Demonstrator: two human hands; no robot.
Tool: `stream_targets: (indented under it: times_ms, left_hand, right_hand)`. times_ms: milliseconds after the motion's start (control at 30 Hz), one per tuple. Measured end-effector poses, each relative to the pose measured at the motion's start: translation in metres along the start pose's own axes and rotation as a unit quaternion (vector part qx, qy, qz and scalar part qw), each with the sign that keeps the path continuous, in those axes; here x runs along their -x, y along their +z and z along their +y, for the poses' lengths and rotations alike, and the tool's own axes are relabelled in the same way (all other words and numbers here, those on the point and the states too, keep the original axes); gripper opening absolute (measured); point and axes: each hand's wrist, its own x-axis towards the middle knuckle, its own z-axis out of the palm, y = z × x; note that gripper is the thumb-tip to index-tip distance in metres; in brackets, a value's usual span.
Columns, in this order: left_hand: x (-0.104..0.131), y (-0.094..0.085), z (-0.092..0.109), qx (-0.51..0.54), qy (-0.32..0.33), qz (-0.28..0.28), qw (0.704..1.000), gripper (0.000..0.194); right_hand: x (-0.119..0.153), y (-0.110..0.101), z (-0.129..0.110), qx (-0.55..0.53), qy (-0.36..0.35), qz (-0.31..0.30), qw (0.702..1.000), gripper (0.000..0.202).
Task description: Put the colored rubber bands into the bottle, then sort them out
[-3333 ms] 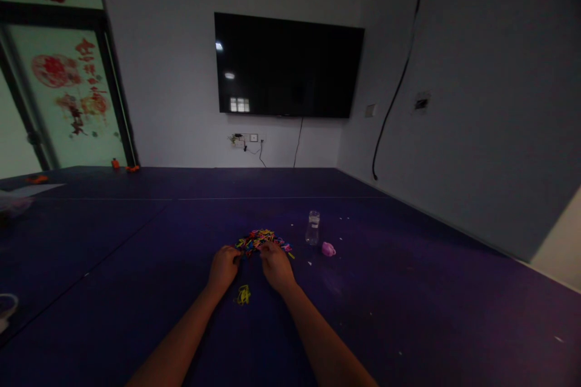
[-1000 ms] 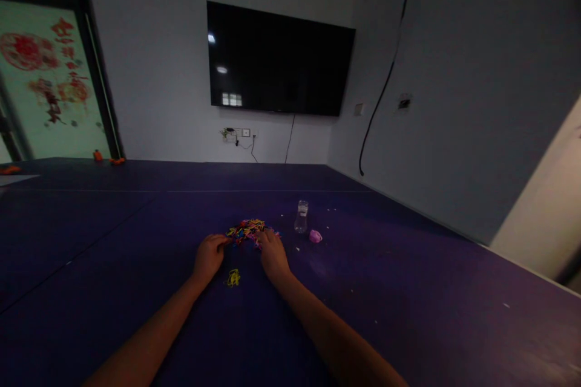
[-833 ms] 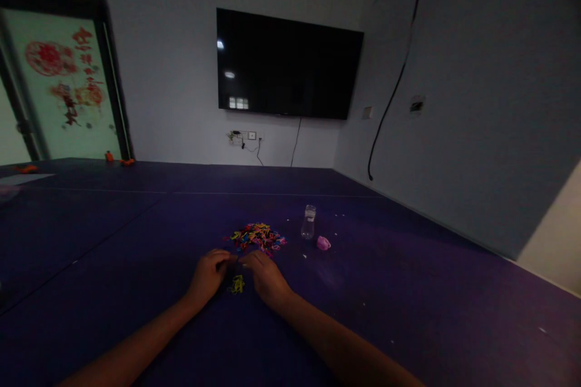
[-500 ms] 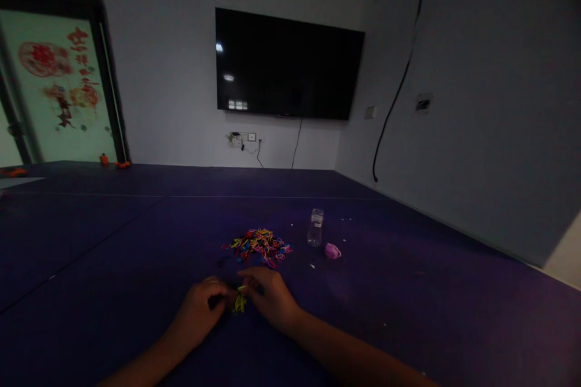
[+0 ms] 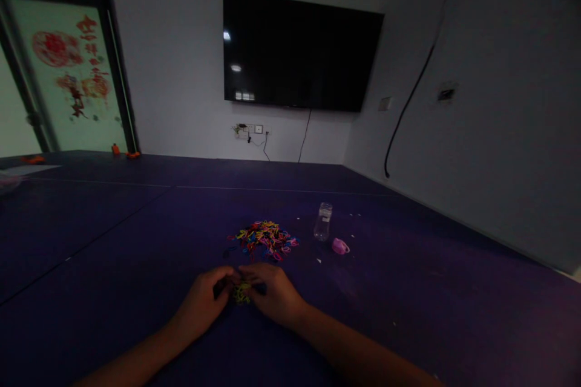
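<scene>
The purple table [image 5: 408,314] spreads wide on every side of the multicoloured pile [image 5: 264,238] of small bands, with bare surface stretching to the left of the pile as far as a seam line and on to the far edge below the wall, and to the right of it up to the edge that runs along the grey wall. Just right of the pile stands a small clear bottle [image 5: 322,222], upright, and a pink cap [image 5: 339,246] lies just right of the bottle on the table. Nearer the person than the pile, and apart from it, sits a little yellow bunch [image 5: 241,294] of bands. The left hand [image 5: 204,302] and the right hand [image 5: 275,293] meet over this bunch, fingertips drawn together and touching it from either side; both hands are curled, and they seem to pinch at the yellow bands, though the dim light hides how firmly. Behind the pile, on the far wall, hangs a dark television [image 5: 302,51] with a socket and cables below it. Left of the television a glass door [image 5: 68,72] carries red paper cut-outs with characters too blurred to read. No label can be read on the bottle.
</scene>
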Motion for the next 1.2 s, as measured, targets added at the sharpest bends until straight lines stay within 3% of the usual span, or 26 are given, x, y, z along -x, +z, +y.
stream_targets:
  times_ms: [300,500,667,767,867,967,1100,1200]
  left_hand:
    - [0.001,-0.003,0.002,0.037,0.002,0.045,0.998,0.022]
    - [0.002,0.000,0.005,0.074,-0.012,0.023,0.997,0.024]
    - [0.003,-0.002,0.004,0.060,0.019,0.029,0.998,0.026]
    - [0.000,-0.002,-0.001,0.017,0.039,0.071,0.997,0.025]
    - [-0.009,0.001,-0.008,-0.030,0.070,0.122,0.990,0.023]
    - [-0.027,0.007,-0.017,-0.077,0.125,0.149,0.978,0.024]
    - [-0.053,0.014,-0.027,-0.166,0.213,0.106,0.957,0.025]
    - [-0.065,0.017,-0.030,-0.224,0.244,0.058,0.942,0.030]
  right_hand:
    - [0.000,-0.007,-0.006,0.091,0.011,-0.010,0.996,0.063]
    - [0.001,-0.006,-0.003,0.075,-0.009,-0.040,0.996,0.063]
    - [0.001,-0.005,0.000,0.067,-0.018,-0.017,0.997,0.061]
    - [-0.004,-0.010,0.005,0.116,-0.009,0.018,0.993,0.057]
    - [-0.014,-0.023,0.013,0.208,0.024,0.046,0.977,0.049]
    - [-0.026,-0.040,0.022,0.299,0.066,0.034,0.951,0.041]
    - [-0.034,-0.056,0.030,0.386,0.107,-0.012,0.916,0.027]
    - [-0.032,-0.057,0.033,0.416,0.114,-0.028,0.902,0.022]
